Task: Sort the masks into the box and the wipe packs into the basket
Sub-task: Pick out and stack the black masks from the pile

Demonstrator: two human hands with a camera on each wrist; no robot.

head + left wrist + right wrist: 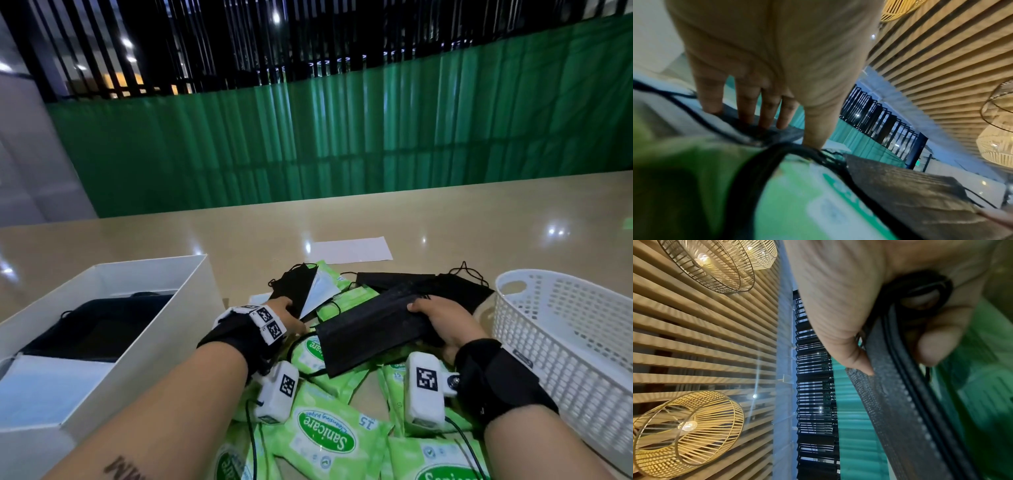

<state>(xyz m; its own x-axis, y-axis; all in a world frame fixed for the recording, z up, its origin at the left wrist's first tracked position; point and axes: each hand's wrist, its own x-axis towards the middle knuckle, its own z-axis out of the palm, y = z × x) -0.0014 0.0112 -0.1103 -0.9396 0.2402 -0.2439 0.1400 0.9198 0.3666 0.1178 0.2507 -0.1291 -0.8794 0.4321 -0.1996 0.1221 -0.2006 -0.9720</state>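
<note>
Both arms bare, no sleeves. Black strap round each wrist, w/ a white camera box under it. Boxes have black-and-white square code stickers. Left hand (286, 317) strap has a white band w/ 2 codes. Right hand (445, 325) box has a thin black cable. Dark letters tattooed on left forearm.
</note>
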